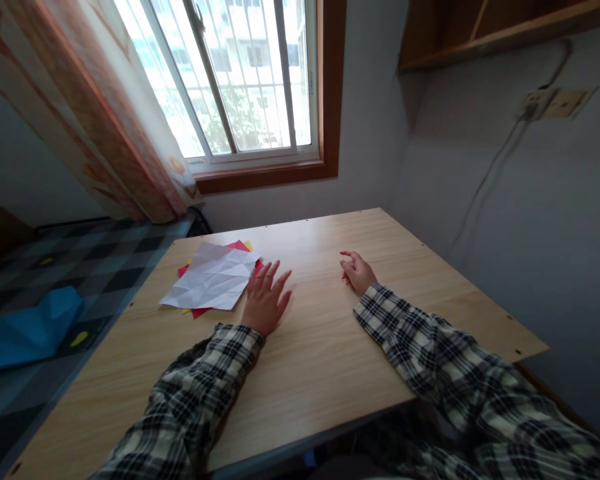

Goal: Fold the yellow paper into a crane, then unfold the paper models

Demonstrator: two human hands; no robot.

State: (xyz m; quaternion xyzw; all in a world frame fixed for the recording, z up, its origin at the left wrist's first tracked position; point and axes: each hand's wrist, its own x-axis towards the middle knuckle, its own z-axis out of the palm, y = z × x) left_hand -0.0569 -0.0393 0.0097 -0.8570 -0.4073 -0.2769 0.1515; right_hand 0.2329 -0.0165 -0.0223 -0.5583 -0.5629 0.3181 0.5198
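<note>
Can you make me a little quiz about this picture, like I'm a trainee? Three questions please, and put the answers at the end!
1. Which colours poke out from under the creased, four-cornered white paper sheet? (a) green and purple (b) red and yellow (c) black and orange

2. True or false: the bare left hand is nearer to the white paper sheet than the bare right hand is.

3. Fill the gap: the creased blue sheet lies on the flat, grey-and-black cloth patterned with ____, beside the pale wooden table.

Key: 1. b; 2. true; 3. checks
</note>
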